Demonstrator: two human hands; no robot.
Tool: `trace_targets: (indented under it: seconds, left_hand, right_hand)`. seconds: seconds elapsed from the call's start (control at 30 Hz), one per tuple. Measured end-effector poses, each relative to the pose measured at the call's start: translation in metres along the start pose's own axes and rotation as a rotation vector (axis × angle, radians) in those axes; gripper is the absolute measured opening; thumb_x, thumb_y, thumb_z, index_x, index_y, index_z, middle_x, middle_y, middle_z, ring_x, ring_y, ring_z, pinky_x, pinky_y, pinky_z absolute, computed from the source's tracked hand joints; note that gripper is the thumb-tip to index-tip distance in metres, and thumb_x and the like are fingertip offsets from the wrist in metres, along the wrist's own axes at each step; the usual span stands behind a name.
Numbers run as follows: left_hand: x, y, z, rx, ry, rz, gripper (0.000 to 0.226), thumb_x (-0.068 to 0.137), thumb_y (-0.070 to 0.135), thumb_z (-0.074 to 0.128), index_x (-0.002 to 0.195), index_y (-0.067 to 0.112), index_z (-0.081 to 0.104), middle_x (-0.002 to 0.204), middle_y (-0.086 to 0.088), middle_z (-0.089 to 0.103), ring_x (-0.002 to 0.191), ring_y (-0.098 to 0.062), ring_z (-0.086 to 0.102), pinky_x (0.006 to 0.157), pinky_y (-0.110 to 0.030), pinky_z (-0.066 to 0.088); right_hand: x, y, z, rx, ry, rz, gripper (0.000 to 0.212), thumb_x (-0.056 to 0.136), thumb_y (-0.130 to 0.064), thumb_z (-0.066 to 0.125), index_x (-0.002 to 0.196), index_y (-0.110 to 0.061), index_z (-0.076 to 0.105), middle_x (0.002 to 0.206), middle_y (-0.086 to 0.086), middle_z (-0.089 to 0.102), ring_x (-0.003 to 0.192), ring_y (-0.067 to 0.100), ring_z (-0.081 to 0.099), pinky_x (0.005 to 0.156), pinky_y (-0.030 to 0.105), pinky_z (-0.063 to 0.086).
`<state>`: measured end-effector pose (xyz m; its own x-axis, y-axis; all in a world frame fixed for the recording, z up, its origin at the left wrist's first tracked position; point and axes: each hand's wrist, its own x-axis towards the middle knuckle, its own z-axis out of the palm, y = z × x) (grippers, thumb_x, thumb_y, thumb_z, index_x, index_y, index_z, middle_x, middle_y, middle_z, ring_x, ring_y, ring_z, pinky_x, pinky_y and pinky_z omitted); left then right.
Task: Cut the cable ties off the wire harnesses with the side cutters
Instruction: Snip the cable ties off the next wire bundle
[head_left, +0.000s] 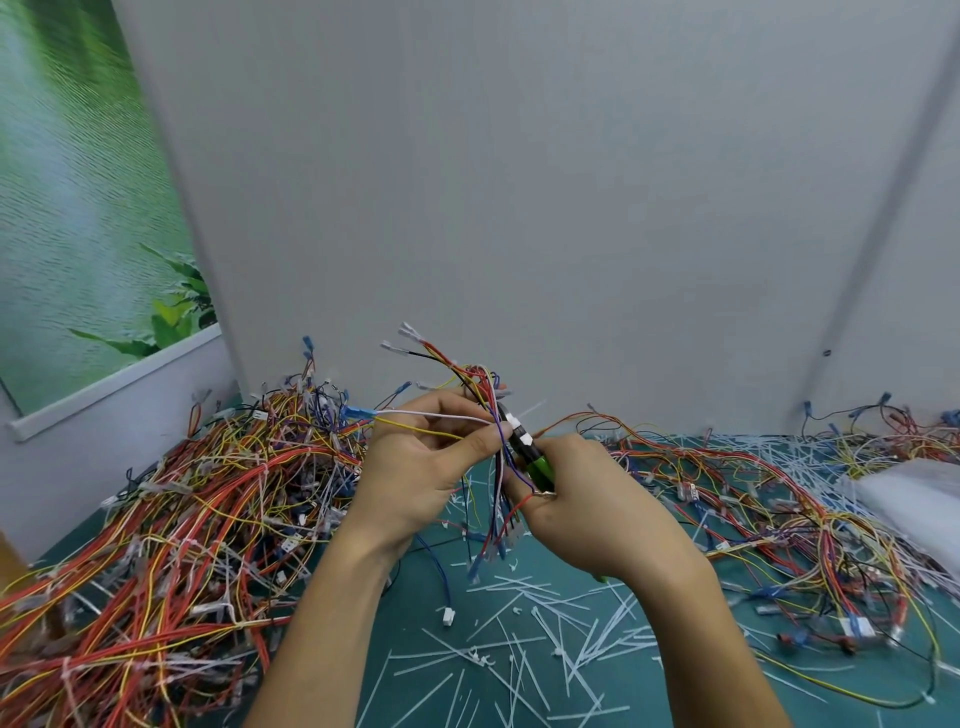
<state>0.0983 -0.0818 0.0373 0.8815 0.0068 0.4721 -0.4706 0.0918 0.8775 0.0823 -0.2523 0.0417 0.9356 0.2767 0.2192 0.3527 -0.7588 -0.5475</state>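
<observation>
My left hand grips a wire harness of red, yellow, black and purple wires, held up above the green table. Its terminal ends fan out above my fingers and more wires hang down below. My right hand holds the side cutters by their green handles. The black jaws point up into the bundle, where a white cable tie wraps the wires. Whether the jaws touch the tie is unclear.
A big heap of tied harnesses fills the left side of the table. Loose harnesses spread on the right, beside a white plastic bag. Several cut white ties litter the mat in front. A grey wall stands close behind.
</observation>
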Motion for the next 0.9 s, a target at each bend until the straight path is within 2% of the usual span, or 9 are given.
trace_targets:
  seconds: [0.1, 0.17, 0.23, 0.3, 0.37, 0.43, 0.6, 0.77, 0.9]
  left_hand:
    - [0.0003, -0.0003, -0.0003, -0.019, -0.004, -0.013, 0.013, 0.077, 0.002, 0.082, 0.082, 0.007, 0.071, 0.101, -0.013, 0.078, 0.1, -0.028, 0.075, 0.087, -0.029, 0.059]
    - [-0.0002, 0.0002, 0.0007, -0.032, -0.008, -0.014, 0.013, 0.078, -0.001, 0.081, 0.083, 0.006, 0.071, 0.102, -0.014, 0.078, 0.1, -0.028, 0.075, 0.086, -0.029, 0.059]
    - [-0.0003, -0.0003, 0.0018, -0.035, -0.005, -0.017, 0.013, 0.079, -0.002, 0.081, 0.083, 0.005, 0.071, 0.102, -0.015, 0.077, 0.101, -0.029, 0.074, 0.087, -0.03, 0.059]
    - [-0.0001, -0.001, 0.0026, -0.024, 0.002, -0.021, 0.013, 0.079, -0.002, 0.081, 0.083, 0.005, 0.07, 0.102, -0.016, 0.077, 0.101, -0.031, 0.074, 0.09, -0.034, 0.06]
    - [-0.0003, -0.0011, 0.003, -0.01, -0.001, -0.018, 0.013, 0.079, 0.0, 0.082, 0.084, 0.004, 0.07, 0.102, -0.015, 0.077, 0.1, -0.03, 0.074, 0.089, -0.033, 0.06]
    - [-0.0006, -0.0006, 0.0031, 0.002, -0.005, -0.009, 0.013, 0.079, 0.002, 0.082, 0.085, 0.002, 0.07, 0.102, -0.014, 0.078, 0.1, -0.028, 0.075, 0.089, -0.033, 0.059]
    - [-0.0008, -0.0004, 0.0033, 0.0, 0.001, 0.005, 0.013, 0.078, 0.002, 0.082, 0.083, 0.005, 0.07, 0.102, -0.014, 0.077, 0.1, -0.027, 0.074, 0.086, -0.029, 0.059]
    - [-0.0019, 0.0029, 0.0029, -0.038, 0.005, 0.041, 0.018, 0.078, 0.002, 0.082, 0.078, 0.018, 0.074, 0.093, -0.009, 0.078, 0.092, -0.02, 0.075, 0.078, -0.021, 0.056]
    - [-0.003, 0.0045, 0.0022, -0.06, -0.024, 0.068, 0.014, 0.075, 0.011, 0.082, 0.077, 0.023, 0.075, 0.098, -0.007, 0.078, 0.099, -0.021, 0.075, 0.08, -0.021, 0.056]
  right_hand:
    - [-0.0006, -0.0016, -0.0028, 0.049, -0.005, 0.019, 0.029, 0.103, -0.038, 0.056, 0.084, -0.017, 0.059, 0.079, 0.01, 0.064, 0.062, 0.031, 0.064, 0.056, 0.039, 0.052]
    - [-0.0012, -0.0028, -0.0045, 0.041, -0.011, 0.038, 0.031, 0.103, -0.04, 0.056, 0.085, -0.014, 0.059, 0.08, 0.012, 0.065, 0.066, 0.035, 0.067, 0.062, 0.047, 0.058]
    - [-0.0012, -0.0025, -0.0046, 0.027, -0.01, 0.047, 0.031, 0.102, -0.039, 0.056, 0.087, -0.013, 0.06, 0.081, 0.012, 0.066, 0.068, 0.036, 0.067, 0.063, 0.049, 0.059]
    - [-0.0014, -0.0009, -0.0032, 0.016, -0.004, 0.04, 0.028, 0.102, -0.038, 0.056, 0.087, -0.016, 0.059, 0.079, 0.009, 0.064, 0.066, 0.032, 0.066, 0.058, 0.042, 0.057]
    - [-0.0014, 0.0008, -0.0019, -0.01, -0.002, 0.022, 0.026, 0.102, -0.038, 0.056, 0.084, -0.019, 0.058, 0.075, 0.006, 0.06, 0.061, 0.025, 0.058, 0.046, 0.03, 0.043]
    - [-0.0013, 0.0015, -0.0014, -0.024, -0.012, 0.015, 0.025, 0.102, -0.038, 0.055, 0.084, -0.02, 0.057, 0.074, 0.004, 0.056, 0.054, 0.018, 0.049, 0.043, 0.026, 0.034]
    - [-0.0016, -0.0019, -0.0028, 0.039, 0.002, 0.02, 0.028, 0.102, -0.036, 0.056, 0.077, -0.024, 0.051, 0.074, 0.004, 0.061, 0.064, 0.027, 0.065, 0.054, 0.036, 0.049]
    - [-0.0032, -0.0072, -0.0037, 0.088, 0.019, 0.035, 0.027, 0.102, -0.035, 0.056, 0.078, -0.023, 0.053, 0.073, 0.005, 0.061, 0.065, 0.035, 0.067, 0.059, 0.046, 0.058]
    - [-0.0041, -0.0068, -0.0051, 0.092, 0.02, 0.037, 0.029, 0.103, -0.035, 0.057, 0.076, -0.027, 0.051, 0.072, 0.001, 0.06, 0.064, 0.03, 0.067, 0.058, 0.042, 0.057]
